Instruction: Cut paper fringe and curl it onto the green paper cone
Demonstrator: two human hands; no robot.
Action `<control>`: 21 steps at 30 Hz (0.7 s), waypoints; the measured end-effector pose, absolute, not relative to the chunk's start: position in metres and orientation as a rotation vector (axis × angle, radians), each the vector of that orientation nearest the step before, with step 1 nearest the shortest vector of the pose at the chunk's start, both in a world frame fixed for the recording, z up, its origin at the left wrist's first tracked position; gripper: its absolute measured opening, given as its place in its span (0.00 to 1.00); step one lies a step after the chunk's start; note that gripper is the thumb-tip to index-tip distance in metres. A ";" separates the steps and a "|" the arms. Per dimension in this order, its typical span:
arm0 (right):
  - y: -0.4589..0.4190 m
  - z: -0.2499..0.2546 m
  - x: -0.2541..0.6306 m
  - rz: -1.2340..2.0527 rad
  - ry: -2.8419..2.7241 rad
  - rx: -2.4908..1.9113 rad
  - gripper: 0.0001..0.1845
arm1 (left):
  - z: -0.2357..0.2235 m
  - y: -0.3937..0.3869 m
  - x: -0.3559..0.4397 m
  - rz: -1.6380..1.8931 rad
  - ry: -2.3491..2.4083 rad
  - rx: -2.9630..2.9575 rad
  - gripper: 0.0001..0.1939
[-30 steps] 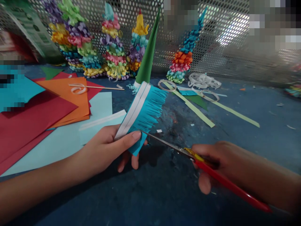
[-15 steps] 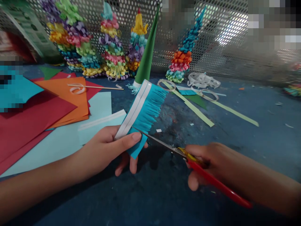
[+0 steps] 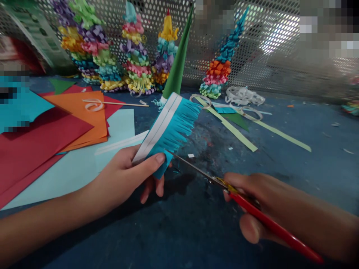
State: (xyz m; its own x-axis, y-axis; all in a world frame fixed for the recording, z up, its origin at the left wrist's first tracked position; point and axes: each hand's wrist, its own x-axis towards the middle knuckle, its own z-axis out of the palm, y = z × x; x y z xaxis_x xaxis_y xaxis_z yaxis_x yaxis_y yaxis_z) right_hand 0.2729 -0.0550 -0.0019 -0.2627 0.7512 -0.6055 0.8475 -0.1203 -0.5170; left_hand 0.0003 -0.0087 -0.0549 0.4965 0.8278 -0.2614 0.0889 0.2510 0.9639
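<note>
**Right up at the edge, and steady!**

Here's the fringed teal paper strip (image 3: 171,130), a white band running along its upper-left side, and it's pinched in my left hand (image 3: 126,179). My thumb is pressed across the lower end, fingers curled underneath, hand closed firmly on it. The strip sits tilted, its fringe pointing up and to the right, past my thumb. My right hand (image 3: 252,198) is closed around the red-handled scissors (image 3: 269,220), blades narrow and almost together, tips right at the strip's lower edge.

Directly behind the strip, a green paper cone (image 3: 176,63) stands tilted; I can't tell if they touch. Left of my hand, overlapping sheets of red, orange and pale blue paper (image 3: 78,119) spread out, with a wooden skewer (image 3: 114,103) and a white paper curl (image 3: 94,105) on the orange. To the right, pale green paper strips (image 3: 232,129) cross the blue work surface (image 3: 280,209). Further back, curled-paper towers (image 3: 137,56) line up against a perforated metal screen (image 3: 266,22).
</note>
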 end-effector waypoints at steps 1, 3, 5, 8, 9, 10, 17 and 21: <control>-0.055 -0.002 0.273 -1.353 2.004 1.834 0.26 | -0.055 -0.009 0.001 0.623 0.965 1.246 0.14; -0.055 -0.004 0.273 -1.440 1.950 1.804 0.24 | -0.054 -0.008 0.002 0.637 1.003 1.270 0.12; -0.057 -0.006 0.275 -1.496 1.900 1.811 0.23 | -0.054 -0.008 0.002 0.652 1.037 1.292 0.12; -0.060 -0.008 0.275 -1.541 1.885 1.823 0.22 | -0.054 -0.009 0.003 0.633 1.082 1.342 0.14; -0.060 -0.008 0.274 -1.549 1.884 1.826 0.21 | -0.054 -0.009 0.003 0.626 1.085 1.353 0.14; -0.060 -0.008 0.272 -1.555 1.877 1.830 0.20 | -0.054 -0.009 0.003 0.615 1.079 1.356 0.14; -0.057 -0.008 0.265 -1.542 1.846 1.805 0.14 | -0.053 -0.011 0.000 0.579 0.965 1.284 0.14; -0.057 -0.010 0.269 -1.507 1.889 1.763 0.12 | -0.053 -0.009 0.000 0.583 0.882 1.216 0.14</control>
